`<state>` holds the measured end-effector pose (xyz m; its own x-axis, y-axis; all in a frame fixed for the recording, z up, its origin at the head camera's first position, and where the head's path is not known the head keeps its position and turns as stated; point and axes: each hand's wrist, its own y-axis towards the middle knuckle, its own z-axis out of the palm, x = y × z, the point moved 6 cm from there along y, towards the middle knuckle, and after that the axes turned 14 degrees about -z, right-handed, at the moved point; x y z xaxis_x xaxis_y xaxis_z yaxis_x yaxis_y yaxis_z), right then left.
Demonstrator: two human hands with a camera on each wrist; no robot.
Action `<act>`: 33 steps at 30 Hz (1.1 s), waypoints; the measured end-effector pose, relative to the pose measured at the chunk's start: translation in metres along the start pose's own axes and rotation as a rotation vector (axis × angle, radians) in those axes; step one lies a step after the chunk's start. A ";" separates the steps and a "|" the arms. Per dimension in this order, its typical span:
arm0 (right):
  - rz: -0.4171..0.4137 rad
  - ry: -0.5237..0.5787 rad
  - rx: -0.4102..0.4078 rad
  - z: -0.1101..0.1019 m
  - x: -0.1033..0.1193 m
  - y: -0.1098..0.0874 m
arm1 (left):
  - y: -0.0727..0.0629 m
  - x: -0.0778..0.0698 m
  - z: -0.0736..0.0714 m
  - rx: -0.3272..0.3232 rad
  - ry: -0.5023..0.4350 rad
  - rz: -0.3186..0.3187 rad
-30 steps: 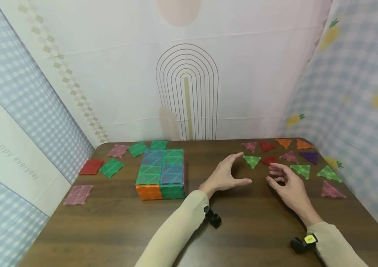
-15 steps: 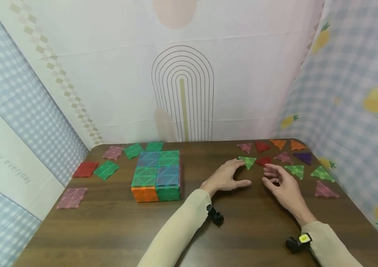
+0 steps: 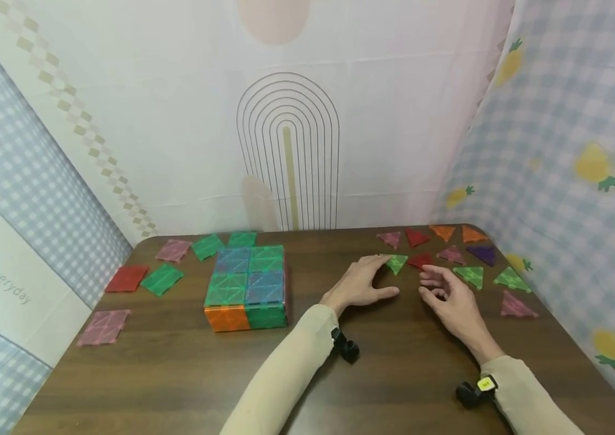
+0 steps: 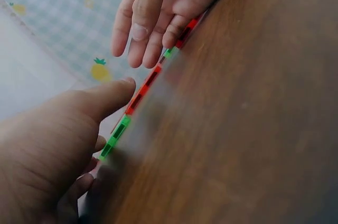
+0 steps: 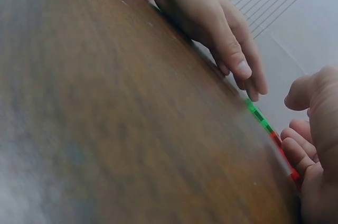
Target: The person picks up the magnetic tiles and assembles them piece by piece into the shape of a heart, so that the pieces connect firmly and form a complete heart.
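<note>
My left hand (image 3: 360,283) is low over the table, its fingertips at the left edge of a light green triangular magnetic tile (image 3: 396,263). Thumb and fingers are spread, with nothing gripped between them. To its right, my right hand (image 3: 453,302) hovers with loosely bent fingers near a red triangular tile (image 3: 420,261), holding nothing. The left wrist view shows the green tile (image 4: 115,138) edge-on beside the left hand (image 4: 53,145). In the right wrist view the same green tile (image 5: 259,115) lies between the two hands.
A block of square magnetic tiles (image 3: 246,287), green and blue on top, stands left of centre. Loose squares, including a red one (image 3: 127,278), lie at the left. Several triangles, including a purple one (image 3: 481,254), are spread at the right. Cloth hangs behind the table (image 3: 177,374).
The left hand has moved closer to the light green triangle, its fingertips now at the tile. The right hand keeps its pose. The head view has turned slightly right.
</note>
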<state>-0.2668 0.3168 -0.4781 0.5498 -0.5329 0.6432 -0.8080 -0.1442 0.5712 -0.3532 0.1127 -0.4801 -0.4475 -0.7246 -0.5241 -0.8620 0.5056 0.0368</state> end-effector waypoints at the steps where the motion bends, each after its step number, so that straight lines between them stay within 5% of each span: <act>1: 0.001 0.002 0.002 0.000 0.000 0.000 | 0.000 0.000 -0.001 -0.007 -0.003 0.000; 14: -0.025 -0.016 -0.035 -0.001 0.004 0.001 | -0.024 0.026 -0.019 -0.212 -0.099 -0.057; 23: -0.094 -0.238 -0.054 -0.004 0.005 0.017 | -0.052 0.042 -0.029 -0.235 -0.153 -0.043; 33: 0.000 -0.330 0.295 0.012 -0.011 0.028 | -0.062 0.045 -0.028 -0.159 -0.167 -0.072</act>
<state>-0.2981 0.3089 -0.4757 0.4918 -0.7637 0.4183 -0.8600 -0.3510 0.3703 -0.3270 0.0359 -0.4816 -0.3497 -0.6620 -0.6629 -0.9227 0.3661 0.1212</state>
